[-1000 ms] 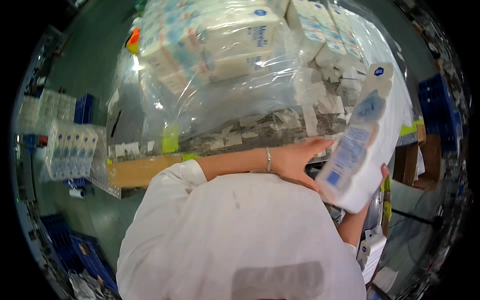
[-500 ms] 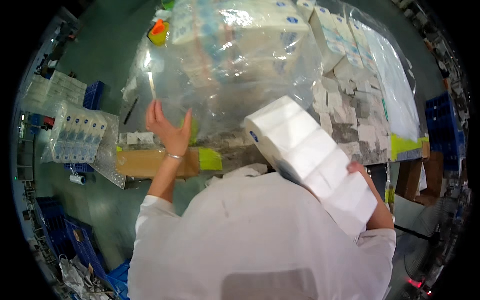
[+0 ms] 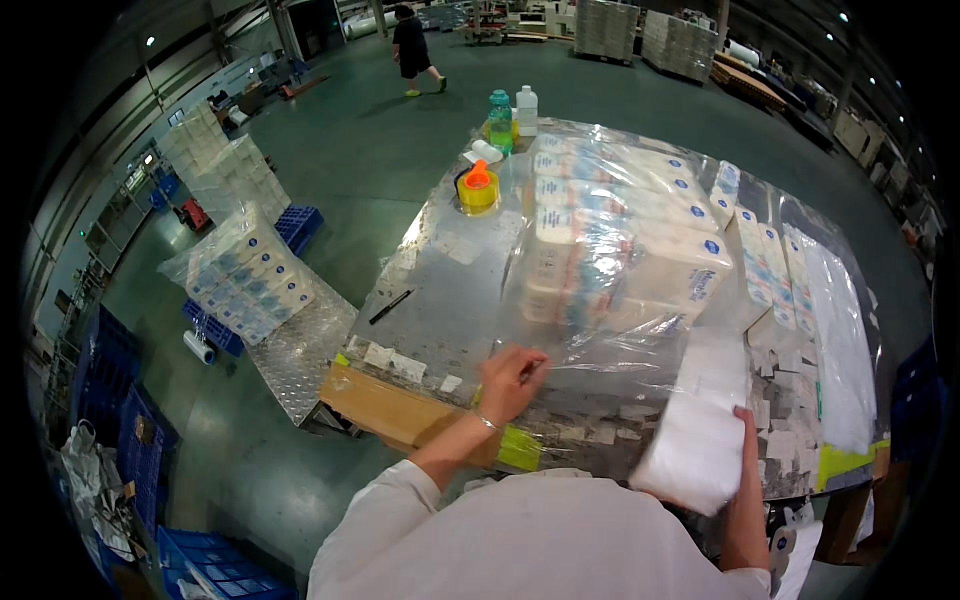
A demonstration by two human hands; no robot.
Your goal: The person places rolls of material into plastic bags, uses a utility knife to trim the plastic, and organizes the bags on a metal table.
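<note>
A metal work table [image 3: 440,300] fills the middle of the view, seen from above inside a large warehouse with a green floor. On the table lies a big clear plastic bag [image 3: 600,340] holding a stack of wrapped white tissue packs [image 3: 620,240], and more white packs [image 3: 770,260] lie in a row to its right. At the far end of the table stand a yellow tape roll with an orange cap [image 3: 478,188] and two bottles [image 3: 512,110]. A black pen [image 3: 390,306] lies on the bare metal near the table's left edge. A brown cardboard strip [image 3: 385,408] runs along the near edge. To the left, on a lower metal platform [image 3: 300,350], sits another plastic-wrapped bundle of packs [image 3: 245,275], with blue crates [image 3: 145,450] on the floor beyond. A person [image 3: 412,48] walks far off at the top. The left hand [image 3: 512,378] rests on the near edge of the plastic bag, fingers curled and pinching the film. The right hand [image 3: 745,470] is wrapped around the side of a white tissue pack [image 3: 700,440], which is held at the table's near right edge, just beside the bag's opening.
</note>
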